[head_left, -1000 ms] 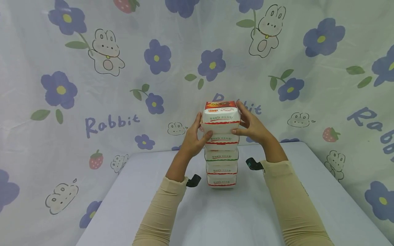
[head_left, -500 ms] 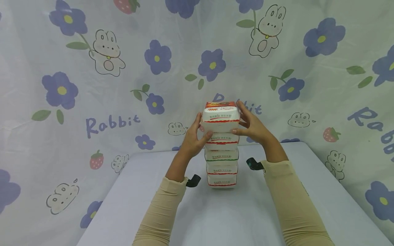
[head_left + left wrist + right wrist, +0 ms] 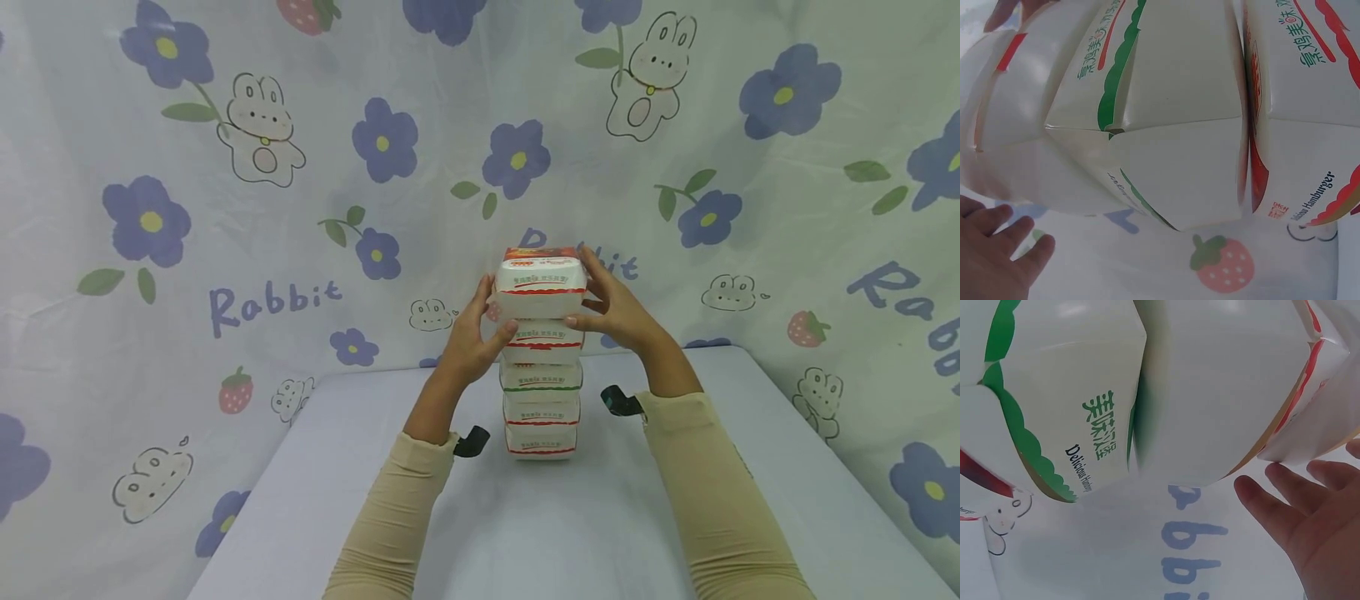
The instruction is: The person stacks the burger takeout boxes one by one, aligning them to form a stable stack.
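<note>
Several white paper burger boxes (image 3: 541, 414) stand in one column on the table. The top box (image 3: 541, 302) has a red printed lid and sits slightly off line with those below. A green-trimmed box (image 3: 541, 379) is in the middle; the others have red trim. My left hand (image 3: 474, 335) is at the upper left side, thumb near the seam under the top box; in the left wrist view its spread fingers (image 3: 1032, 253) are clear of the cardboard. Opposite, my right hand (image 3: 621, 310) has its thumb at the same seam, and its extended fingers (image 3: 1260, 503) reach the box edge.
The white table (image 3: 337, 467) carries the column near its middle. Close behind hangs a pale curtain (image 3: 442, 125) printed with purple flowers, rabbits and strawberries. A black wrist camera (image 3: 471, 442) sticks out beside the column from the left cuff, another (image 3: 621, 400) from the right cuff.
The upper boxes have shifted very slightly to the right, and the column leans a little differently. Both hands stay in almost the same place.
</note>
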The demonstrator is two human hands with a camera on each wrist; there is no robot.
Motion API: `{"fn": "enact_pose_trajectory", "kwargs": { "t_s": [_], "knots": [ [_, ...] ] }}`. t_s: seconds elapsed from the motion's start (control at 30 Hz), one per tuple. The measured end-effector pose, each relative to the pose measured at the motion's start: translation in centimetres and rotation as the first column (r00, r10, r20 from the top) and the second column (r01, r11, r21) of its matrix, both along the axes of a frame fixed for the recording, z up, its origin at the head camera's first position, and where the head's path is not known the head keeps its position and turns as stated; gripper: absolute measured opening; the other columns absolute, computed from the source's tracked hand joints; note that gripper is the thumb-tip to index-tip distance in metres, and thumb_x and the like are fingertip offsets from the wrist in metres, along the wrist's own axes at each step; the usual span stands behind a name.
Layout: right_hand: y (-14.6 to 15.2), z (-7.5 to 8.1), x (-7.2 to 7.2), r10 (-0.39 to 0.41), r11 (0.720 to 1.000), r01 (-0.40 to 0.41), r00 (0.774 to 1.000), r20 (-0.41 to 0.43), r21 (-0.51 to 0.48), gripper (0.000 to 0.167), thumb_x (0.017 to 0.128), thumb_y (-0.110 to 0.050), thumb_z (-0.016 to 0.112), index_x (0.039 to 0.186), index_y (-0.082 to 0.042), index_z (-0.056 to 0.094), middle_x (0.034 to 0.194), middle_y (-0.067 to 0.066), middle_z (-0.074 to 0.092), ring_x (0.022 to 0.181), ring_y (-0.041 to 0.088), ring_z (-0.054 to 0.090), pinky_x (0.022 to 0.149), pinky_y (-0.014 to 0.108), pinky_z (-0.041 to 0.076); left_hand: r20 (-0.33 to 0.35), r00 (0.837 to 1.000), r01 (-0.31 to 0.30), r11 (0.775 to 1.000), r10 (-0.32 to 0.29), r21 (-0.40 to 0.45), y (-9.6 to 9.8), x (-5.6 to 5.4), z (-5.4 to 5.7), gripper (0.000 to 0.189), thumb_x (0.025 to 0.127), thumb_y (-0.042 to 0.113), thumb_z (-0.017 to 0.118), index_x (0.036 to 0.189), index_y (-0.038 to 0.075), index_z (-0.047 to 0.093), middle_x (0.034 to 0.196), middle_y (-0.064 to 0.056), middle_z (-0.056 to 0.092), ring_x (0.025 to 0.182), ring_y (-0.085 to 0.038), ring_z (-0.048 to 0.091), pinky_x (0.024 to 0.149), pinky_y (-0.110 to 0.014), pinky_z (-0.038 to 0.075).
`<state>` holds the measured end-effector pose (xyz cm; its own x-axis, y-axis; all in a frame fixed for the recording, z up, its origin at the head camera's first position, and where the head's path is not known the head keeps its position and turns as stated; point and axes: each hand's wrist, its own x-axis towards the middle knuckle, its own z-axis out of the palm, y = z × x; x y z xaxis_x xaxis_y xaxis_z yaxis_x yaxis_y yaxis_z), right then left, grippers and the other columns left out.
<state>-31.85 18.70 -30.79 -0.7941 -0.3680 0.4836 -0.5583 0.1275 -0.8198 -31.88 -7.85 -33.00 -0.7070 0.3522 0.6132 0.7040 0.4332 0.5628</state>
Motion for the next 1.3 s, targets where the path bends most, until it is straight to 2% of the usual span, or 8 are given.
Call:
{"fn": "enact_pose_trajectory", "kwargs": {
  "t_s": [0.1,0.2,0.4,0.6,0.77,0.97,1.17,1.3],
  "knots": [
    [0.0,0.1,0.0,-0.001,1.000,0.001,1.000,-0.010,0.000,0.109,0.080,-0.015,0.077,0.158,-0.019,0.002,0.162,-0.003,0.003,0.144,0.029,0.022,0.111,0.053,0.028,0.011,1.000,-0.013,1.000,0.013,-0.002,0.0,0.1,0.1,0.098,0.089,0.070,0.047,0.157,0.012,0.008,0.161,-0.003,0.017,0.141,-0.023,0.030,0.111,-0.051,0.029],
    [-0.1,0.2,0.0,-0.002,1.000,0.002,1.000,-0.011,0.003,0.108,0.081,-0.017,0.076,0.158,-0.019,0.001,0.162,-0.002,0.003,0.144,0.030,0.023,0.111,0.053,0.029,0.014,1.000,-0.022,1.000,0.022,-0.002,0.0,0.2,0.1,0.097,0.089,0.070,0.046,0.158,0.013,0.009,0.161,-0.001,0.017,0.140,-0.026,0.031,0.111,-0.052,0.029],
    [-0.2,0.4,0.1,-0.010,1.000,0.011,1.000,-0.010,0.013,0.106,0.081,-0.022,0.076,0.158,-0.025,0.003,0.163,-0.001,0.004,0.143,0.030,0.024,0.110,0.053,0.029,-0.012,0.999,-0.030,1.000,0.030,-0.002,-0.1,0.3,0.2,0.097,0.089,0.071,0.044,0.157,0.011,0.010,0.160,-0.002,0.017,0.143,-0.019,0.025,0.112,-0.045,0.028],
    [-0.3,0.4,0.3,-0.030,0.999,0.030,0.999,-0.023,0.023,0.107,0.081,-0.021,0.076,0.158,-0.027,0.003,0.163,-0.002,0.004,0.143,0.032,0.025,0.109,0.054,0.031,-0.034,0.999,-0.024,1.000,0.024,0.010,-0.1,0.6,0.4,0.097,0.090,0.069,0.045,0.157,0.007,0.012,0.160,-0.001,0.017,0.143,-0.017,0.023,0.112,-0.045,0.028],
    [-0.3,0.5,0.5,-0.038,0.999,0.038,0.999,-0.016,0.020,0.107,0.080,-0.023,0.077,0.157,-0.030,0.004,0.161,-0.010,0.005,0.143,0.031,0.025,0.107,0.054,0.033,-0.050,0.999,-0.010,1.000,0.010,0.010,-0.1,0.9,0.5,0.093,0.091,0.066,0.046,0.157,0.011,0.010,0.161,0.000,0.016,0.145,-0.014,0.019,0.113,-0.041,0.027],
    [-0.3,0.6,0.6,-0.011,1.000,0.011,1.000,-0.002,-0.003,0.108,0.079,-0.018,0.078,0.158,-0.028,0.004,0.162,-0.005,0.004,0.142,0.033,0.025,0.107,0.056,0.032,-0.071,0.997,-0.002,1.000,0.003,0.020,-0.1,1.0,0.5,0.091,0.092,0.063,0.047,0.157,0.011,0.011,0.160,0.001,0.018,0.145,-0.011,0.017,0.113,-0.038,0.027],
    [-0.5,0.5,1.0,-0.021,1.000,0.021,1.000,0.006,0.006,0.110,0.078,-0.020,0.081,0.157,-0.034,0.006,0.161,-0.010,0.007,0.142,0.032,0.027,0.105,0.056,0.035,-0.067,0.998,-0.007,1.000,0.009,0.020,-0.2,1.2,0.4,0.089,0.093,0.063,0.047,0.157,0.013,0.012,0.160,0.002,0.018,0.145,-0.011,0.017,0.113,-0.041,0.027],
    [-0.5,0.4,1.0,-0.021,1.000,0.021,1.000,-0.002,0.007,0.110,0.077,-0.021,0.082,0.156,-0.036,0.006,0.162,-0.008,0.006,0.142,0.032,0.027,0.104,0.056,0.036,-0.067,0.998,-0.013,1.000,0.014,0.012,-0.2,1.3,0.4,0.090,0.092,0.064,0.046,0.157,0.013,0.011,0.160,0.001,0.018,0.145,-0.011,0.016,0.113,-0.039,0.027]
  ]
}}
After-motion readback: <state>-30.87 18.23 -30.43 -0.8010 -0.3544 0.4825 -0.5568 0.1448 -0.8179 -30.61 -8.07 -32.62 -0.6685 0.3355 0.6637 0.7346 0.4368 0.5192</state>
